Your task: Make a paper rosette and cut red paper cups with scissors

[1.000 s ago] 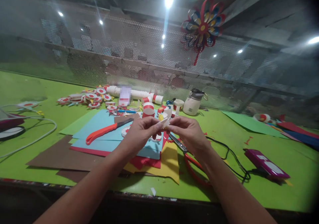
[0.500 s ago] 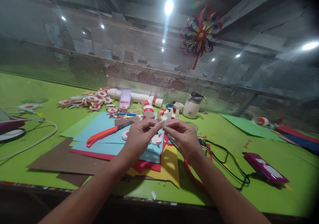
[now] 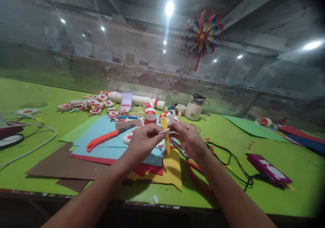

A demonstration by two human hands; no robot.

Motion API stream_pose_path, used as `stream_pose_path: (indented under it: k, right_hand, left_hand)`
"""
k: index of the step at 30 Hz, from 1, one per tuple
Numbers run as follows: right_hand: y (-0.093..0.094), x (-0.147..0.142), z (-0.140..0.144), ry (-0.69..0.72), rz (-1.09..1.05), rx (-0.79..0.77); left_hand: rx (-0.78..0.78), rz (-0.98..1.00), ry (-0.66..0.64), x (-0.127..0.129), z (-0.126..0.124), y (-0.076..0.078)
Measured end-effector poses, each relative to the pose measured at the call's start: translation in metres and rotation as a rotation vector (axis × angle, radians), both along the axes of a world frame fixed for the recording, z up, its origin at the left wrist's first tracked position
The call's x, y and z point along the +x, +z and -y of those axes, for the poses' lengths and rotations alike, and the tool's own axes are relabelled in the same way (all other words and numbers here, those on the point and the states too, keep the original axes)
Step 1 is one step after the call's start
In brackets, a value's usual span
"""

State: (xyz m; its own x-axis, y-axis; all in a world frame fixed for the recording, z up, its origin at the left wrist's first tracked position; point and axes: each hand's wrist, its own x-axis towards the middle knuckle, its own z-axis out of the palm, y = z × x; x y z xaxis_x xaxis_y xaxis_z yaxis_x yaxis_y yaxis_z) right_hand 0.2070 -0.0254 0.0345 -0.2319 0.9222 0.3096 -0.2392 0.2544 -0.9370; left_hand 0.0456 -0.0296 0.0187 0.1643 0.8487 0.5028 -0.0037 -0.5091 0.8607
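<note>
My left hand [image 3: 146, 138] pinches a small white folded piece [image 3: 165, 132], which looks like paper or card, between thumb and forefinger. A pointed yellow paper strip [image 3: 164, 123] stands upright at the white piece and crosses behind it; whether they are joined I cannot tell. My right hand [image 3: 189, 138] is just to the right, fingers curved and apart, tips close to the white piece's end. Beneath the right hand lie orange-handled scissors [image 3: 184, 152], partly hidden by the wrist. A white disc with red patches [image 3: 127, 138] lies behind my left hand.
An orange-handled knife [image 3: 104, 140] lies on blue paper sheets [image 3: 96, 131]. Several red-and-white discs [image 3: 95, 103] are heaped at the back left. A red-banded paper cup [image 3: 150, 114] and a jug [image 3: 194, 108] stand behind. Right are a black cord [image 3: 228, 157] and a purple device [image 3: 269, 168].
My right fingers have loosened and drawn slightly off the white piece. The yellow strip now shows at full length between the hands. My left hand keeps its pinch.
</note>
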Motion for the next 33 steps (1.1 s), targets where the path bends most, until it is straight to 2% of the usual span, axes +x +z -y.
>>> stream_pose_path:
  k: [3,6,10,14,19,22,30,33]
  right_hand:
    - [0.0,0.004,-0.003,0.053,0.036,-0.102]
    - [-0.002,0.008,-0.006,0.05,-0.021,-0.196]
    - [-0.004,0.01,-0.009,0.008,-0.106,-0.246]
    - [-0.004,0.008,-0.009,0.018,-0.082,-0.209]
    - [-0.003,0.006,-0.003,0.156,-0.04,-0.136]
    - [-0.002,0.003,0.001,0.186,-0.019,-0.121]
    - [-0.01,-0.005,0.001,0.025,0.107,-0.014]
    - [-0.009,-0.004,-0.001,-0.04,0.181,0.02]
  left_hand:
    - [-0.003,-0.126,-0.034,0.001,0.0,-0.002]
    - [-0.019,-0.219,-0.096,0.002,0.001,-0.002]
    - [-0.056,-0.185,-0.137,0.003,0.004,0.001]
    - [-0.173,-0.048,-0.124,0.001,0.001,0.001]
    - [-0.291,0.123,-0.151,-0.001,-0.007,-0.005]
    - [-0.354,0.187,-0.137,-0.001,-0.009,-0.007]
    - [-0.466,0.331,-0.234,0.002,-0.006,-0.005]
    - [-0.466,0.349,-0.227,0.002,-0.006,-0.005]
